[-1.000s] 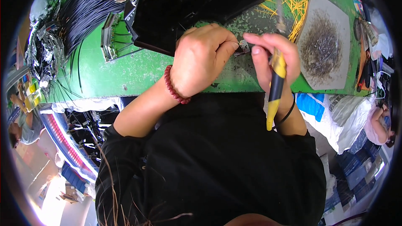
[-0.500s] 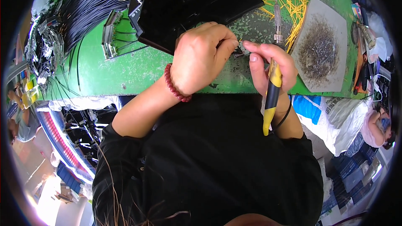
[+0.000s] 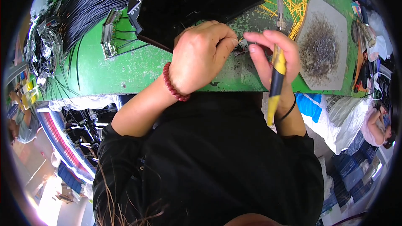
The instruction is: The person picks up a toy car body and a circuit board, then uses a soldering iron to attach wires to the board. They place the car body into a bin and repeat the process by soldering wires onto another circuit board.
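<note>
My left hand (image 3: 203,56), a red bead bracelet at its wrist, is closed in a pinch over the bench beside the black plastic housing (image 3: 197,2). A tiny pale tip shows at its fingertips; what they hold is too small to name. A soldering iron (image 3: 277,77) with a yellow and black handle lies across my right hand (image 3: 278,56), held in the crook of the thumb. Its shaft points away, toward the yellow wires (image 3: 295,10). Thumb and index finger of that hand are spread, a little apart from the left fingertips.
On the green bench (image 3: 100,79), a bundle of black wires (image 3: 90,6) lies left, with a metal-ended part (image 3: 109,33) wired beside the housing. A grey board (image 3: 337,54) with dark residue lies right. Tools (image 3: 360,69) sit along the right edge; shiny metal parts (image 3: 44,50) pile far left.
My right hand has drawn slightly right, away from the left fingertips, and its thumb and index finger have spread. The soldering iron has shifted with it. My left hand has barely moved.
</note>
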Tool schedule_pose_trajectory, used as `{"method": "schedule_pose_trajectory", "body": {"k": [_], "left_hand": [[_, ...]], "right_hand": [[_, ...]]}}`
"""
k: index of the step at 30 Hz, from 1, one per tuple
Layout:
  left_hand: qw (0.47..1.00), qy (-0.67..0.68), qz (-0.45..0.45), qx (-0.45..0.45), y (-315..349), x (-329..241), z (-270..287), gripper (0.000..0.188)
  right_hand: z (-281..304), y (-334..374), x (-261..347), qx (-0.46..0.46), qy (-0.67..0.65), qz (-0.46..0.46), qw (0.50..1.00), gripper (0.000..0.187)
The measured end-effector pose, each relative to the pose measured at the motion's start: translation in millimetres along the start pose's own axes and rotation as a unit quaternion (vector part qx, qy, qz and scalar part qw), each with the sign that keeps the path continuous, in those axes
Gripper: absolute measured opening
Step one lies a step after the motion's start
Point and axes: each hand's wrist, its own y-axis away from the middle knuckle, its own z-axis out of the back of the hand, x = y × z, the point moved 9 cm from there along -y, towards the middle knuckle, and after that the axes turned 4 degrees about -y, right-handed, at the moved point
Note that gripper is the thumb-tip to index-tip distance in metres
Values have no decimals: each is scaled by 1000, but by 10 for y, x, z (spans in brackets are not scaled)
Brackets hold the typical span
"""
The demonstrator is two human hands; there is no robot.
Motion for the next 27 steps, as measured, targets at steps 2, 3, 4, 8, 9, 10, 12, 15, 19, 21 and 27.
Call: {"method": "schedule_pose_trajectory", "body": {"k": [2, 3, 4, 8, 9, 10, 12, 15, 19, 21, 27], "left_hand": [[1000, -6, 0, -6, -3, -17, 24, 9], [1000, -16, 1, 6, -2, -26, 23, 10], [1000, -24, 1, 19, -2, -32, 10, 11], [999, -32, -8, 29, -11, -42, -6, 12], [999, -41, -10, 33, -6, -39, -12, 10], [998, -48, -14, 39, -10, -38, -26, 9], [999, -37, -16, 29, -21, -77, 1, 7], [994, -61, -91, -17, 11, -161, 42, 8], [983, -98, -139, -70, 50, -237, 63, 11], [987, -97, -112, -71, 32, -198, 63, 10], [993, -94, -55, -44, -2, -116, 28, 7]], "right_hand": [[-3, -55, -22, 10, 5, 4, 1000, 42], [-29, -52, -35, 45, 36, 19, 998, 44], [-75, -43, -54, 79, 68, 32, 994, 46], [-113, -74, -7, 52, 55, 93, 993, 47], [-127, -60, 1, 51, 55, 92, 993, 47], [-110, -50, -25, 40, 53, 67, 996, 45], [-109, -15, -8, 26, 53, 39, 998, 44], [-110, 26, -207, 8, -73, -146, 987, 39], [-62, 23, -168, 10, -66, -130, 989, 40], [45, 51, -117, -47, -27, -52, 997, 39], [-9, 59, -108, -17, -46, -70, 996, 35]]}}
